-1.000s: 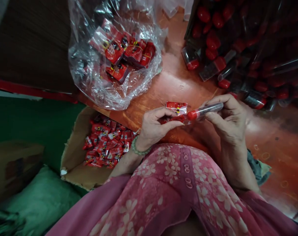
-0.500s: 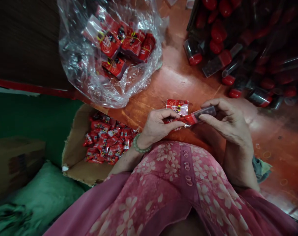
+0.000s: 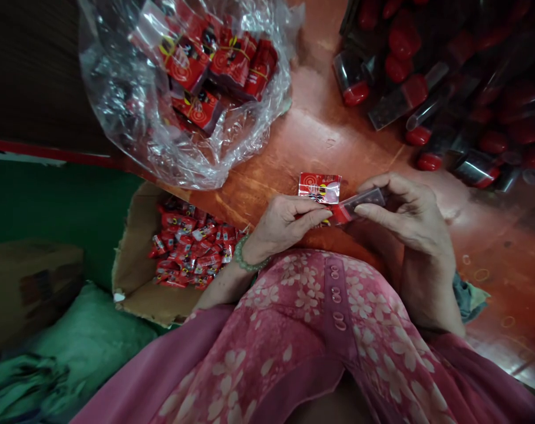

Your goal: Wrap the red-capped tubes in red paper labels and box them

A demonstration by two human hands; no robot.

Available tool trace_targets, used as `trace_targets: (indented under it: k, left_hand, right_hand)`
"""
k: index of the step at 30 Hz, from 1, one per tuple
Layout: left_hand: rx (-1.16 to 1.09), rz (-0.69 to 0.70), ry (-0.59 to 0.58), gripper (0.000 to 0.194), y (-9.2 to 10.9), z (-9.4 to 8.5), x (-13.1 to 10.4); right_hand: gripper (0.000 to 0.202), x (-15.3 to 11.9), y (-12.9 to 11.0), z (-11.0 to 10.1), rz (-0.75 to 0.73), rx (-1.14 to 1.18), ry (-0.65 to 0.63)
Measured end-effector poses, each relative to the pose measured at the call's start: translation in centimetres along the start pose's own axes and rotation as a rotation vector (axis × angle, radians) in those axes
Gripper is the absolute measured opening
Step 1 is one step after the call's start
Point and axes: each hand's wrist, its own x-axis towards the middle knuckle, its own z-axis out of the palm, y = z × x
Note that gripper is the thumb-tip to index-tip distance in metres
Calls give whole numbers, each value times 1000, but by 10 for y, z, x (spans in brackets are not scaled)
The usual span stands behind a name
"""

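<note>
My right hand (image 3: pixel 411 221) pinches a clear flat plastic container (image 3: pixel 363 202) by its transparent end, thumb in front and fingers behind. The container's red end points toward my left hand (image 3: pixel 283 227). That hand is closed, thumb and fingers pinching a red printed plastic sleeve (image 3: pixel 326 221) where it meets the container's red end. How far the container sits inside the sleeve is hidden by my fingers. Just behind my hands, red printed sleeves (image 3: pixel 319 187) with a yellow and black picture lie flat on the reddish table (image 3: pixel 311 132).
A clear plastic bag (image 3: pixel 245 141) with rubber-banded bundles of sleeves lies at the back left. Many red-and-clear containers (image 3: pixel 398 103) are heaped at the back right. Below the table edge, a cardboard box (image 3: pixel 135 235) holds wrapped red pieces. A cloth (image 3: pixel 468 300) lies beside my right forearm.
The container's red end is now lower and closer against my left fingers, with less sleeve showing around it. Both grips stay the same. The view has shifted slightly.
</note>
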Motion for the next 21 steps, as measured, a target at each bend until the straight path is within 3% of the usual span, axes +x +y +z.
trace_targets:
  k: [5, 11, 14, 17, 21]
  left_hand:
    - [17, -92, -80, 50, 4, 0, -1]
    - [4, -79, -57, 54, 7, 0, -2]
    - [-18, -114, -109, 57, 5, -3, -1]
    - [-48, -149, -179, 45, 0, -5, 1]
    - [-62, -138, -147, 30, -4, -3, 2]
  right_hand:
    - [40, 2, 6, 2, 61, -11, -1]
    - [42, 4, 8, 4, 80, 93, -12]
    - [37, 4, 7, 6, 68, 64, -28]
    - [33, 3, 7, 8, 54, 44, -61]
    - [30, 2, 12, 13, 78, 75, -50]
